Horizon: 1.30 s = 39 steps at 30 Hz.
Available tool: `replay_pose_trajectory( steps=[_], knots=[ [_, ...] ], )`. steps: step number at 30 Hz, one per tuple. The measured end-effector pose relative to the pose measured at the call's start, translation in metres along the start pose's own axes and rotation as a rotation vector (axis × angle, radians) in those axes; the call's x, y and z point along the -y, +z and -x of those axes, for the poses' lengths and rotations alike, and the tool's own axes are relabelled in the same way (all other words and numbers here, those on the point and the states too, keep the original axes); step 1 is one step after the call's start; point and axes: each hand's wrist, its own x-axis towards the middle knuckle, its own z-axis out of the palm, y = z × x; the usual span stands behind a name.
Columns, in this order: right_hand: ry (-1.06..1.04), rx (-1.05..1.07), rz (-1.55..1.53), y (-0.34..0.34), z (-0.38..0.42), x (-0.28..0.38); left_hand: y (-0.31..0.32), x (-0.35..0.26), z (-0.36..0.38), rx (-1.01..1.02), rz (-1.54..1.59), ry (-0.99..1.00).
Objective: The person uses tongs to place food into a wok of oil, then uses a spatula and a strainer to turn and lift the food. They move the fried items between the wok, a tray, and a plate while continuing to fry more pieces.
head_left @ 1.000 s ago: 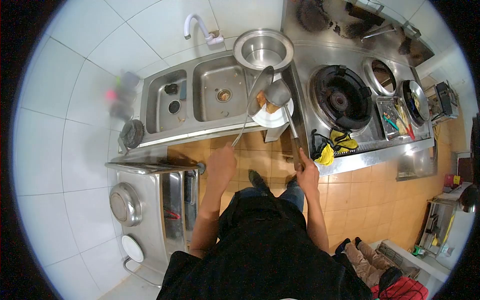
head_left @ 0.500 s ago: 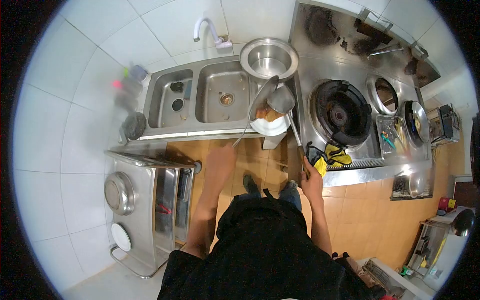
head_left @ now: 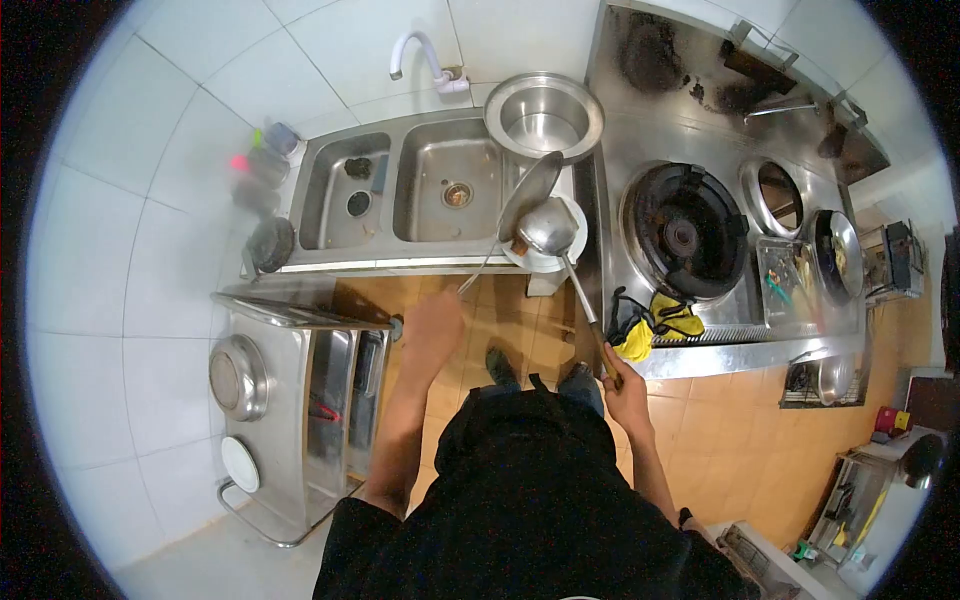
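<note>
My left hand (head_left: 432, 327) grips the thin handle of a round metal strainer (head_left: 530, 195), held tilted over a white plate (head_left: 568, 256) at the counter's front edge. My right hand (head_left: 626, 385) holds the long wooden-ended handle of a steel ladle (head_left: 548, 229). The ladle's bowl sits over the plate and hides most of the food on it. Strainer and ladle touch or nearly touch above the plate.
A double steel sink (head_left: 400, 195) with a white tap (head_left: 420, 55) lies left of the plate. A steel bowl (head_left: 543, 115) stands behind it. A black gas burner (head_left: 683, 232) is at right, yellow cloths (head_left: 648, 328) on the front ledge. A steel cabinet (head_left: 295, 390) stands at left.
The ladle's bowl has dropped lower over the plate and now covers the orange food. My right hand has pulled back toward my body. The view has shifted slightly.
</note>
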Motion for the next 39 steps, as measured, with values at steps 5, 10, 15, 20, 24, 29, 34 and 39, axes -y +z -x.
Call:
replay_pose_trajectory(
  steps=[5, 10, 15, 20, 24, 29, 34, 39],
  knots=[
    [0.052, 0.024, 0.05, 0.023, -0.006, -0.004, 0.0, 0.012, -0.008, -0.04, 0.027, 0.015],
    [0.067, -0.015, 0.045, 0.032, -0.007, -0.007, -0.001, 0.021, -0.007, -0.069, 0.013, 0.058],
    [-0.102, -0.162, -0.033, 0.046, -0.005, -0.036, -0.013, 0.027, 0.017, -0.182, 0.081, 0.081],
    [0.134, -0.069, -0.361, 0.025, 0.02, -0.012, -0.009, 0.046, 0.055, -0.024, 0.253, 0.001],
    [0.029, -0.147, -0.396, -0.006, 0.044, -0.002, -0.004, 0.033, 0.069, -0.007, 0.463, -0.004],
    [0.074, -0.244, -0.467, -0.059, 0.064, -0.035, -0.001, -0.04, 0.076, -0.153, 0.356, 0.078],
    [0.108, -0.401, -0.702, -0.165, 0.094, -0.088, 0.045, -0.166, 0.08, -0.143, 0.716, 0.156],
    [-0.017, -0.663, -0.362, -0.261, 0.127, -0.183, 0.097, -0.316, 0.075, -0.124, 0.907, 0.287]
  ],
)
